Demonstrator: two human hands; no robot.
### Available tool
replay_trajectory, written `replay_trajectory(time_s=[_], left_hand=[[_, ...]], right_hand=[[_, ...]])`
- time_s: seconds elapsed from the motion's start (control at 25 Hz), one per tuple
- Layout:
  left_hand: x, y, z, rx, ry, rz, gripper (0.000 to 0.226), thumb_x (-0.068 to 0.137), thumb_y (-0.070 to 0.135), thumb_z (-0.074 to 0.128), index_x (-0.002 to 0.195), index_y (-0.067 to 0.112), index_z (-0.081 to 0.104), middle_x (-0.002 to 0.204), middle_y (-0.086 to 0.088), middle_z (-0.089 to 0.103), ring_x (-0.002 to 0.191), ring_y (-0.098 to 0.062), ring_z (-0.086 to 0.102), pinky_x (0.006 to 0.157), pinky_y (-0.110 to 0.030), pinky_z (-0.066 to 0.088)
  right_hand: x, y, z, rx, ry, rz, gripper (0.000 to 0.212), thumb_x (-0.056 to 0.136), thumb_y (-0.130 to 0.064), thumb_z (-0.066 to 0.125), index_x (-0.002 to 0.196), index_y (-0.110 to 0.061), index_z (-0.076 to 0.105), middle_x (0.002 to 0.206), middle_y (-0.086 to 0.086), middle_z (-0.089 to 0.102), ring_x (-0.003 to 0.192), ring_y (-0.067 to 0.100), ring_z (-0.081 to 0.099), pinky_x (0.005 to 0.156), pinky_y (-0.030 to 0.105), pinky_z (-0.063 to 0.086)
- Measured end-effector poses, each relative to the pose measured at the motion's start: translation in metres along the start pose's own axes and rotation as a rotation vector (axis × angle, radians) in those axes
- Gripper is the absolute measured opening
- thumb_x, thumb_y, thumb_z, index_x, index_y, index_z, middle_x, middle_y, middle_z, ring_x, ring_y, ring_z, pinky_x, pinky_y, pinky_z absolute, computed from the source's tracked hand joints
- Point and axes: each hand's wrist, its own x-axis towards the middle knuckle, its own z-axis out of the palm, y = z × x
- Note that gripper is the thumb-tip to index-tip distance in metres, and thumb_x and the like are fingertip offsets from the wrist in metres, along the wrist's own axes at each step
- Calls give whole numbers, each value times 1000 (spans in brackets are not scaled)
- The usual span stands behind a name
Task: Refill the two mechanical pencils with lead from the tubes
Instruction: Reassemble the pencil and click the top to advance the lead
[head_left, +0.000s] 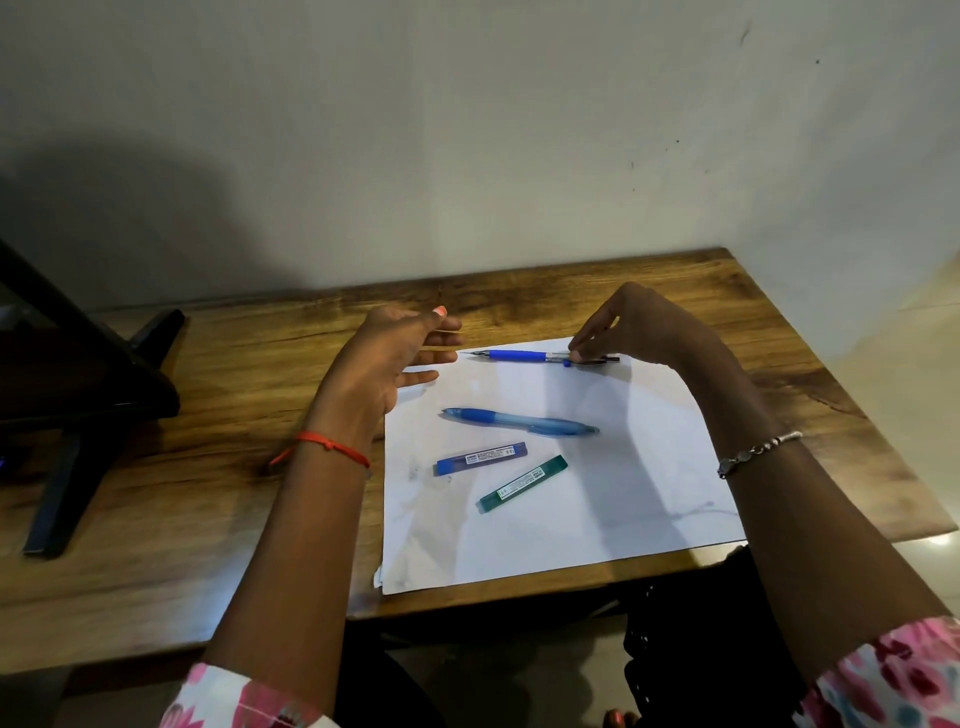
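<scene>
A slim blue mechanical pencil (524, 356) lies at the far edge of a white paper sheet (623, 467), tip pointing left. My right hand (631, 327) pinches its rear end near the clip. My left hand (395, 358) hovers open just left of the tip, fingers spread, holding nothing. A thicker light-blue mechanical pencil (519, 421) lies across the middle of the sheet. Below it rest a blue lead tube (480, 458) and a green lead tube (522, 484), both closed as far as I can tell.
The sheet lies on a wooden table (234, 415) against a pale wall. A black stand with legs (78, 415) occupies the table's left side. The table's right edge drops off to a tiled floor (914, 364).
</scene>
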Motion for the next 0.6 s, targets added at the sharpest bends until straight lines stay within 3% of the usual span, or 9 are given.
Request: replay_trajectory(time_s=[0.16, 0.32, 0.4, 0.6], left_hand=[[1, -2, -1, 33, -19, 41, 14, 88, 22, 58, 93, 11, 66, 94, -3, 67, 81, -12, 62, 76, -25, 49], [0, -4, 5, 480, -244, 303, 21, 74, 10, 74, 95, 9, 71, 90, 0, 69, 81, -8, 62, 74, -18, 47], [-4, -5, 18, 686, -354, 394, 22, 70, 14, 77, 92, 13, 73, 92, 0, 72, 84, -11, 65, 78, -23, 49], [-5, -16, 50, 876, -409, 513, 23, 72, 22, 77, 92, 12, 72, 93, -4, 70, 82, -15, 63, 73, -26, 49]], right_hand=[[-3, -4, -1, 1, 9, -48, 17, 73, -14, 77, 90, -13, 77, 80, 6, 67, 76, 12, 53, 56, 22, 38], [-11, -15, 0, -1, -151, -172, 12, 69, -18, 81, 79, -19, 77, 66, 0, 67, 50, 2, 47, 43, 9, 30], [-13, -20, 2, -18, -210, -197, 12, 68, -19, 82, 79, -15, 77, 64, -3, 67, 45, -2, 47, 41, 7, 29], [-11, -21, 1, -5, -168, -196, 8, 71, -17, 80, 76, -12, 76, 42, -15, 57, 41, -2, 46, 39, 6, 28]])
